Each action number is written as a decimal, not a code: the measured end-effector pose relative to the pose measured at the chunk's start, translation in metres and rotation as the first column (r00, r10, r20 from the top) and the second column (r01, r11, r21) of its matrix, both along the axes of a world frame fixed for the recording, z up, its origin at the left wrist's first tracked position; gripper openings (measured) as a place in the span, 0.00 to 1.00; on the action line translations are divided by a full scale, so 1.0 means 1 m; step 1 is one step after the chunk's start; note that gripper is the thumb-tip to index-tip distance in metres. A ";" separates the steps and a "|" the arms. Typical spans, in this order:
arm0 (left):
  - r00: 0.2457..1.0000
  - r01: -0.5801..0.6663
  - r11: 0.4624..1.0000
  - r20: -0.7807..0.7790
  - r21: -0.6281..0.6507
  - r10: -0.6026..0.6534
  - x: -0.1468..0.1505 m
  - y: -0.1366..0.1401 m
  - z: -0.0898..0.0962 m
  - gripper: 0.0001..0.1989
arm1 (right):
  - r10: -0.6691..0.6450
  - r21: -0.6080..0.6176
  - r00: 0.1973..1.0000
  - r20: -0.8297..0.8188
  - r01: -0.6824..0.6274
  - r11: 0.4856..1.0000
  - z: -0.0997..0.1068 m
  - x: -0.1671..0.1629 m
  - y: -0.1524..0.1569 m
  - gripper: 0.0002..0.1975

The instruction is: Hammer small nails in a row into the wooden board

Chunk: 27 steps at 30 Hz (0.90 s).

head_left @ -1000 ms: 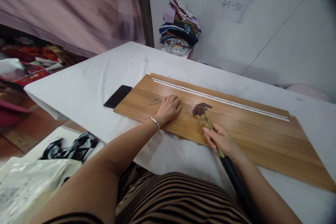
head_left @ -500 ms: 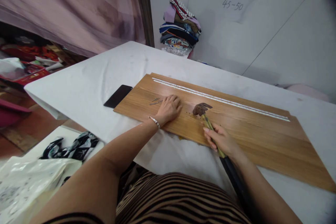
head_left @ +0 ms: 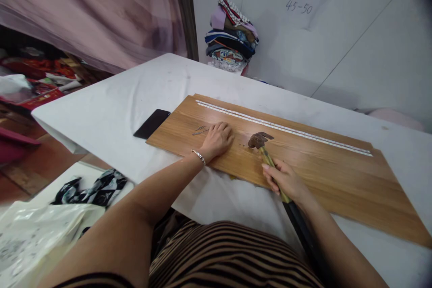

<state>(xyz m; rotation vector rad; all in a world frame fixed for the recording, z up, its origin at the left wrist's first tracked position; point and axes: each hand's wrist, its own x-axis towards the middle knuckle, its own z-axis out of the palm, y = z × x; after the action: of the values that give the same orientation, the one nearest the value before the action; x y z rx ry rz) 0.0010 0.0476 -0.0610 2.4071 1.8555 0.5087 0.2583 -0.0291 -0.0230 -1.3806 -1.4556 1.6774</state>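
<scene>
A brown wood-grain board (head_left: 337, 180) lies on the white-covered table. My left hand (head_left: 218, 138) rests palm down on the board's left part, fingers laid out on the surface, beside several loose nails (head_left: 200, 130). My right hand (head_left: 282, 179) is closed round the handle of a claw hammer (head_left: 267, 156). Its rusty head is low over the board, at or just above the surface, with the claw pointing right. Small dark specks or holes show in the wood near the head. Whatever lies under my left palm is hidden.
A white measuring tape (head_left: 283, 127) lies doubled along the board's far edge. A black phone (head_left: 151, 123) sits at the board's left end on the white table (head_left: 101, 103). Folded clothes (head_left: 231, 38) are stacked by the wall. Patterned cloth (head_left: 94, 189) lies lower left.
</scene>
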 end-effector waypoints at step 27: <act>1.000 -0.004 1.000 -0.002 0.003 0.004 0.000 0.000 0.001 0.12 | -0.019 -0.027 1.000 -0.016 0.018 0.999 0.000 -0.003 0.000 0.27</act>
<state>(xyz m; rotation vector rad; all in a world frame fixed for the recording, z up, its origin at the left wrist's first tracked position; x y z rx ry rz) 0.0014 0.0471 -0.0601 2.4067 1.8623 0.5099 0.2548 -0.0287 -0.0226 -1.3872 -1.4119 1.6985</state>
